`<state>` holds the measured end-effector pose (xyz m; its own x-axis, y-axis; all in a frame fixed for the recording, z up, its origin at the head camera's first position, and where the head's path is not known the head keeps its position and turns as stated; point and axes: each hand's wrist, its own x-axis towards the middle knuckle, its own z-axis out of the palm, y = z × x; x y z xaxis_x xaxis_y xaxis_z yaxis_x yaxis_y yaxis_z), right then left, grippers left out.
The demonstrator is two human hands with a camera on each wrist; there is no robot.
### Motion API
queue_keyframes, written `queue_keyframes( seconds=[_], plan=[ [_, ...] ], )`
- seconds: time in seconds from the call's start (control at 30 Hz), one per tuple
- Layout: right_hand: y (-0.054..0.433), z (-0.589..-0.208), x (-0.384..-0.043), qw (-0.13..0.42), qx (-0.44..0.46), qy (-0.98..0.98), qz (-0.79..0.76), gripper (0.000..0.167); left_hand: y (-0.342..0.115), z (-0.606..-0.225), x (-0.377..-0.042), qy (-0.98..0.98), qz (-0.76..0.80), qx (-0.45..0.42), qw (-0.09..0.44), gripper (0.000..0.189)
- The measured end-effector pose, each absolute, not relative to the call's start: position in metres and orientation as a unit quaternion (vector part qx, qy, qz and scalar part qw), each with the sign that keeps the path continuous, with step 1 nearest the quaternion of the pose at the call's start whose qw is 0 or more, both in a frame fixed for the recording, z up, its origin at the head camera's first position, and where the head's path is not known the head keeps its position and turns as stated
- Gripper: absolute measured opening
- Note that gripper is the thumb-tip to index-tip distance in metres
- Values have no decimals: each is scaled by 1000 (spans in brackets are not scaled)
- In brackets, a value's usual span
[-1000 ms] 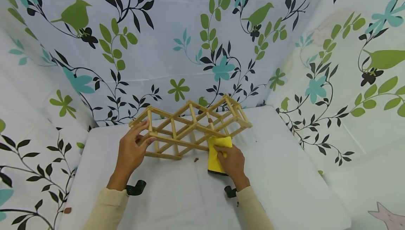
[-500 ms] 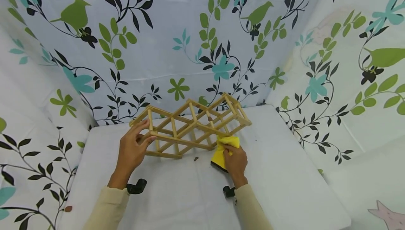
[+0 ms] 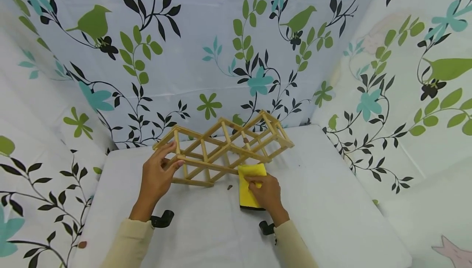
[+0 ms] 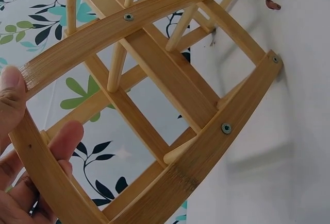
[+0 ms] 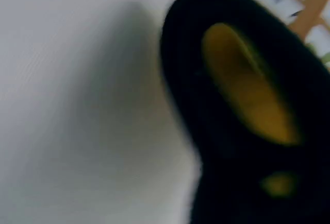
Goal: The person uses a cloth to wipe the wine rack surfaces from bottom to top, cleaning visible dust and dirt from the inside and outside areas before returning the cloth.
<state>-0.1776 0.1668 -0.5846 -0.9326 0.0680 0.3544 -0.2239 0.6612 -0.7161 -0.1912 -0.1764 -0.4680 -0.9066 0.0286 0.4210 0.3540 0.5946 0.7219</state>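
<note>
A slatted wooden rack (image 3: 210, 165), zigzag in shape with round dowels and screw heads, stands tilted across the back of the table. My left hand (image 3: 156, 178) grips its left end, thumb in front and fingers behind. Up close in the left wrist view, the fingers (image 4: 67, 139) reach around an end slat (image 4: 38, 162). My right hand (image 3: 268, 192) pinches a yellow cloth (image 3: 247, 194) with a black edge, its top right at the rack's lower front slat. Dark, blurred folds of the cloth (image 5: 185, 54) fill much of the right wrist view.
A white-covered table (image 3: 324, 202) lies under everything. Patterned fabric (image 3: 221, 75) hangs behind and at both sides, close to the rack's back. A small brown bit (image 3: 230, 187) lies before the rack; a reddish-brown one (image 3: 82, 244) is at far left. Black wrist cameras (image 3: 162, 219) are on both wrists.
The right hand and cloth went right along the lower slat, then came back left and slightly toward me. The left hand keeps its grip and the rack stays nearly in place.
</note>
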Motion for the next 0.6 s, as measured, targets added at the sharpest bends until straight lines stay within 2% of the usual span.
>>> queue_keyframes(
  seconds=[0.1, 0.17, 0.27, 0.4, 0.5, 0.6],
  plan=[
    [159, -573, -174, 247, 107, -845, 462, 27, -173, -471, -190, -871, -440, -109, 190, 63],
    [149, -568, -178, 270, 128, -841, 452, 28, -173, -470, -191, -868, -444, -107, 196, 62],
    [141, -566, -180, 210, 121, -887, 392, 28, -173, -471, -190, -867, -448, -101, 196, 61],
    [148, -560, -172, 84, 149, -905, 390, 25, -172, -472, -189, -868, -450, -102, 184, 61],
    [167, -542, -168, 52, 175, -859, 479, 25, -173, -471, -187, -870, -447, -104, 179, 61],
    [189, -512, -168, 48, 175, -811, 556, 27, -178, -468, -185, -872, -444, -101, 178, 62]
  ],
)
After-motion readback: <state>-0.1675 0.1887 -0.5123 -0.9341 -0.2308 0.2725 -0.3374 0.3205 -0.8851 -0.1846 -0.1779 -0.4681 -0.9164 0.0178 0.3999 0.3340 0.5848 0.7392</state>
